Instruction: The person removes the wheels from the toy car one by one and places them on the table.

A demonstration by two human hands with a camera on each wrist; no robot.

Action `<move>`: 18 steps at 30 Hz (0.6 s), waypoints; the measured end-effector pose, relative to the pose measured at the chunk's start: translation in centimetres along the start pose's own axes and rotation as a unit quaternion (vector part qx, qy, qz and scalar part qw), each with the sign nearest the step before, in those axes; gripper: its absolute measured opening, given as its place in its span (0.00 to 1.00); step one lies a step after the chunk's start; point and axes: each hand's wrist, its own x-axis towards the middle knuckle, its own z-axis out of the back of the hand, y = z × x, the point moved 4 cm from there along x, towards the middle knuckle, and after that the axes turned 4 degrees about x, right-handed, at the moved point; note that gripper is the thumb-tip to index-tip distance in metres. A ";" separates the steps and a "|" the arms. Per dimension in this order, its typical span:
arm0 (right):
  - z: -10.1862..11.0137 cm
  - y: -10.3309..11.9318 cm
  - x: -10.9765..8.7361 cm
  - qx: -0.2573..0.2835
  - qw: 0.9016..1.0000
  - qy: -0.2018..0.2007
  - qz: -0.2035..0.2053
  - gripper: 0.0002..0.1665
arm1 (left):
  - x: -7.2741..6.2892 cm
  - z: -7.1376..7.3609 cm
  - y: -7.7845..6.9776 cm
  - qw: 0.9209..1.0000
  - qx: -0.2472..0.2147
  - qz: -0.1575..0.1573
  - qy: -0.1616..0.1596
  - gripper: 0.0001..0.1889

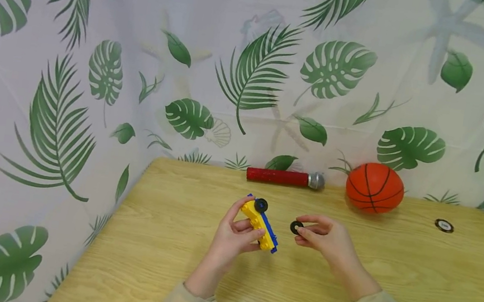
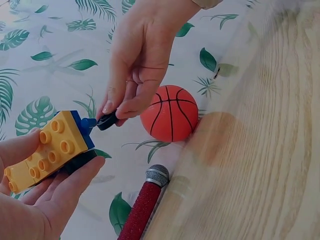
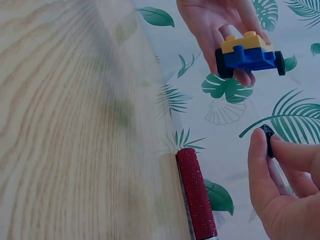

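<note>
My left hand [image 1: 231, 240] grips a toy car with a yellow studded brick body [image 1: 254, 217] and a blue base, held up over the table and tilted. A black wheel [image 1: 261, 205] sits on the car's side near its upper end. Black wheels [image 3: 224, 63] also show at both sides of the blue base in the right wrist view. To the right, my right hand [image 1: 333, 240] pinches a loose black wheel [image 1: 295, 226] between thumb and fingers. A gap separates this wheel from the car in the head view. In the left wrist view, the pinched wheel [image 2: 107, 121] overlaps a blue axle end.
A red glittery microphone [image 1: 277, 177] with a silver head lies along the back of the wooden table [image 1: 158, 241]. Right of it is an orange basketball [image 1: 375, 188]. A round black-and-white chip [image 1: 444, 225] lies further right. Leaf-patterned cloth [image 1: 138, 108] hangs behind and to the left.
</note>
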 end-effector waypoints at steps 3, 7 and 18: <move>0.1 -0.2 0.1 0.009 1.000 0.003 -0.004 0.25 | 0.0 0.0 0.0 1.000 0.000 0.000 -0.003 0.38; 0.0 -0.4 0.4 0.020 1.000 0.010 -0.001 0.27 | -0.1 0.2 0.1 1.000 0.000 0.003 -0.007 0.38; 0.1 -1.8 1.7 0.028 0.999 0.027 -0.031 0.27 | -0.3 0.4 0.0 1.000 -0.007 0.000 -0.003 0.38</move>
